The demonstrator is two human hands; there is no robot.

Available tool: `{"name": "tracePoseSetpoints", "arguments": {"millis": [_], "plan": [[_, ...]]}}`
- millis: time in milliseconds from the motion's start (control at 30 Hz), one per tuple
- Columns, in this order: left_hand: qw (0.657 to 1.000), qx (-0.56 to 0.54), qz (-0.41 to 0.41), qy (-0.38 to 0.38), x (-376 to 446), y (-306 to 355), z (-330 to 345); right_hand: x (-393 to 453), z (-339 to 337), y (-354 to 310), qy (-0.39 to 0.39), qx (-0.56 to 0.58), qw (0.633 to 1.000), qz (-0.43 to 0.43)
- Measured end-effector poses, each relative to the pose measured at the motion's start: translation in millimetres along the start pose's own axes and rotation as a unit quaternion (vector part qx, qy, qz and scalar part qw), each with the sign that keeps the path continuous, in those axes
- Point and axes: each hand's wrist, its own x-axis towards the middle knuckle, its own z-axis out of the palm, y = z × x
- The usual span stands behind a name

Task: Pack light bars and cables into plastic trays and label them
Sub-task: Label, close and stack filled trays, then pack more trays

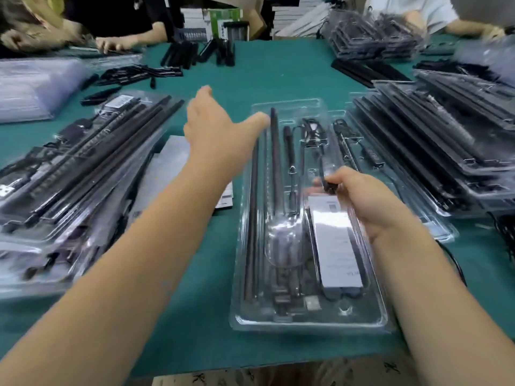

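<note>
A clear plastic tray (312, 321) lies on the green table in front of me. It holds long black light bars (274, 162), a coiled black cable (310, 132) and a white label card (334, 240). My left hand (220, 129) reaches forward above the tray's far left corner, fingers spread, holding nothing. My right hand (370, 199) hovers over the tray's right side and pinches a small black piece (328, 186) between thumb and fingers.
Stacks of packed trays lie at left (75, 174) and right (434, 146). Loose black bars (200, 52) sit at the far middle. Paper sheets (170, 165) lie under my left arm. Other people's hands work along the far edge.
</note>
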Motion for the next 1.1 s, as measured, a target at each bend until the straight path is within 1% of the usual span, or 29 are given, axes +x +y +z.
{"name": "tracePoseSetpoints", "arguments": {"millis": [33, 67, 100, 133, 167, 200, 233, 267, 333, 400, 433, 467, 500, 533, 600, 633, 733, 800, 900, 967, 1033, 1100], "plan": [[0.994, -0.067, -0.06, -0.054, -23, -9, -8, 0, 2, -1, 0.001, 0.046, 0.999, 0.014], [0.981, -0.096, -0.114, -0.122, -47, -17, -16, -1, 3, -3, 0.011, 0.075, 0.997, 0.023], [0.963, -0.117, -0.154, -0.185, -68, -26, -24, -2, 4, -5, 0.024, 0.093, 0.995, 0.024], [0.944, -0.158, -0.175, -0.233, -86, -37, -31, -2, 6, -7, 0.037, 0.109, 0.993, 0.024], [0.924, -0.219, -0.186, -0.254, -101, -47, -35, -3, 9, -8, 0.043, 0.117, 0.992, 0.022], [0.908, -0.275, -0.194, -0.251, -112, -56, -40, -3, 14, -8, 0.043, 0.121, 0.992, 0.02], [0.906, -0.3, -0.193, -0.228, -120, -64, -46, -5, 21, -9, 0.035, 0.12, 0.992, 0.018], [0.914, -0.308, -0.177, -0.195, -125, -71, -54, -6, 30, -11, 0.024, 0.121, 0.992, 0.013], [0.935, -0.307, -0.127, -0.126, -123, -75, -76, -9, 54, -20, 0.001, 0.119, 0.993, -0.013], [0.951, -0.298, -0.065, -0.045, -112, -75, -103, -10, 85, -35, -0.023, 0.12, 0.991, -0.059], [0.959, -0.281, -0.034, 0.007, -104, -77, -119, -9, 102, -44, -0.037, 0.121, 0.989, -0.079], [0.966, -0.25, -0.019, 0.061, -93, -82, -135, -7, 121, -53, -0.052, 0.117, 0.988, -0.088], [0.972, -0.21, -0.015, 0.107, -83, -87, -151, -3, 141, -61, -0.066, 0.104, 0.989, -0.087], [0.976, -0.172, -0.009, 0.136, -73, -94, -167, 0, 161, -68, -0.074, 0.081, 0.991, -0.082], [0.983, -0.111, 0.028, 0.145, -56, -109, -195, 4, 198, -74, -0.078, 0.021, 0.994, -0.077], [0.985, -0.085, 0.032, 0.147, -46, -116, -207, 5, 213, -73, -0.079, -0.001, 0.994, -0.078], [0.983, -0.005, -0.014, 0.183, -22, -141, -223, 10, 248, -60, -0.073, -0.037, 0.993, -0.082], [0.976, -0.009, -0.042, 0.215, -17, -155, -224, 14, 261, -47, -0.055, -0.059, 0.993, -0.085], [0.965, -0.023, -0.031, 0.259, -32, -170, -214, 21, 268, -29, -0.023, -0.08, 0.992, -0.098], [0.961, -0.03, -0.022, 0.274, -37, -175, -208, 24, 271, -24, -0.009, -0.093, 0.989, -0.111], [0.955, -0.048, -0.019, 0.291, -35, -180, -206, 25, 273, -23, -0.005, -0.116, 0.987, -0.108], [0.951, -0.063, -0.028, 0.302, -31, -183, -205, 25, 275, -26, -0.004, -0.115, 0.988, -0.103]]}}
